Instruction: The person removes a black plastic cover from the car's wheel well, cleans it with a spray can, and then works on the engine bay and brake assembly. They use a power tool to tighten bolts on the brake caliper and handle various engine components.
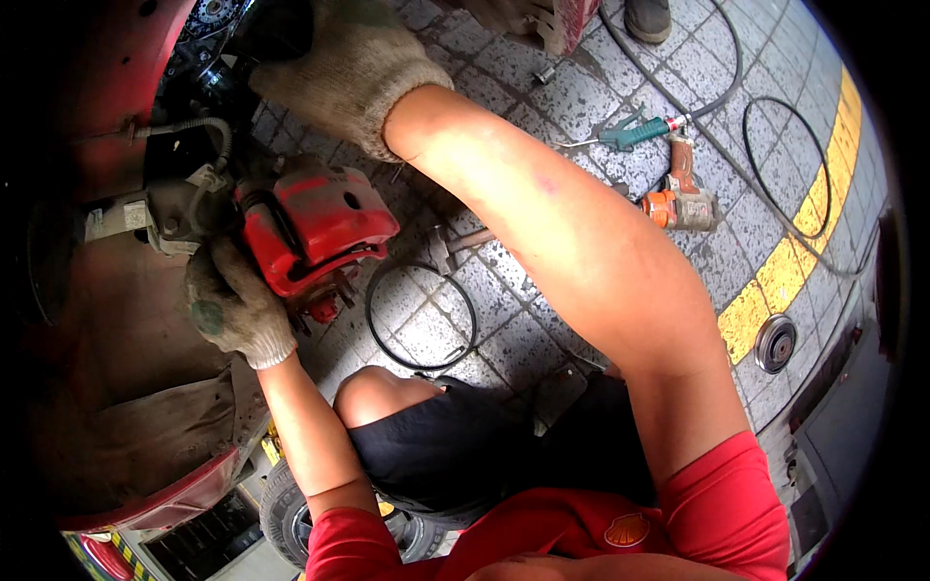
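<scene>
Now the gloved left hand (235, 302) sits against the red brake caliper (325, 221) beside the car body (126, 63), fingers partly hidden: can't tell if it's gripping. Up top, the gloved right hand (344, 77) reaches to dark parts (221, 79), hold hidden too; a hammer (444, 250) lies on the tiled floor (513, 356).

**Hammer (441, 252) and orange-and-grey power tool (690, 207) lie on tiled floor (513, 353)**

A black ring (475, 320) lies near the hammer, at the frame's centre. At upper right, a teal air gun (635, 134) is joined to a dark hose (738, 58); a shoe (647, 19) shows at the top edge. A yellow stripe (787, 266) crosses the right side, a round grooved disc (775, 343) beside it. At lower left stands a tyre (281, 513).
</scene>
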{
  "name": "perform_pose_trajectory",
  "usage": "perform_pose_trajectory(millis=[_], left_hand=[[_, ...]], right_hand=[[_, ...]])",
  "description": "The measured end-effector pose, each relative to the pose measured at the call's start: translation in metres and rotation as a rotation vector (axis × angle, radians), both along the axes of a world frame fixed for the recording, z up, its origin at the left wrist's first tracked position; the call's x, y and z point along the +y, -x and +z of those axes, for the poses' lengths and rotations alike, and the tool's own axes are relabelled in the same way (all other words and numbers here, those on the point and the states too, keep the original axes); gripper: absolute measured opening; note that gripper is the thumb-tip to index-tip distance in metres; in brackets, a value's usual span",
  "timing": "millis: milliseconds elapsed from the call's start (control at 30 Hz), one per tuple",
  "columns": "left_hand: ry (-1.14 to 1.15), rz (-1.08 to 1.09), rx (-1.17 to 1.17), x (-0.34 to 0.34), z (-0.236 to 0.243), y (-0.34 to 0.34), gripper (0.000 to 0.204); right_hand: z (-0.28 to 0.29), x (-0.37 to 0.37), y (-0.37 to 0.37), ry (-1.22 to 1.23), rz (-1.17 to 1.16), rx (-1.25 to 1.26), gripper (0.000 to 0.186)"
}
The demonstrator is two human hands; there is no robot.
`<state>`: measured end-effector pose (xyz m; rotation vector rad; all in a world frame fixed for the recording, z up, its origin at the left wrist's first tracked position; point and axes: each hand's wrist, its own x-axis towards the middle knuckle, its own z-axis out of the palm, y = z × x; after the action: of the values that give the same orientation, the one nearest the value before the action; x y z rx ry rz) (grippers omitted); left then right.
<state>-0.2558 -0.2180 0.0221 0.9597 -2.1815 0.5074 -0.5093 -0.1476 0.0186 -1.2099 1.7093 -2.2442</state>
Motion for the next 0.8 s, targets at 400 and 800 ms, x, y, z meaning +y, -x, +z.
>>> perform_pose_trajectory(millis=[400, 800], left_hand=[[-0.006, 0.016, -0.05, -0.008, -0.006, -0.017, 0.035], [-0.118, 0.066, -0.05, -0.007, 0.001, -0.014, 0.046]], right_hand=[[-0.016, -0.028, 0.007, -0.311, 0.087, -0.021, 0.073], [0.0, 0.025, 0.046, -0.676, 0.291, 0.106, 0.059]])
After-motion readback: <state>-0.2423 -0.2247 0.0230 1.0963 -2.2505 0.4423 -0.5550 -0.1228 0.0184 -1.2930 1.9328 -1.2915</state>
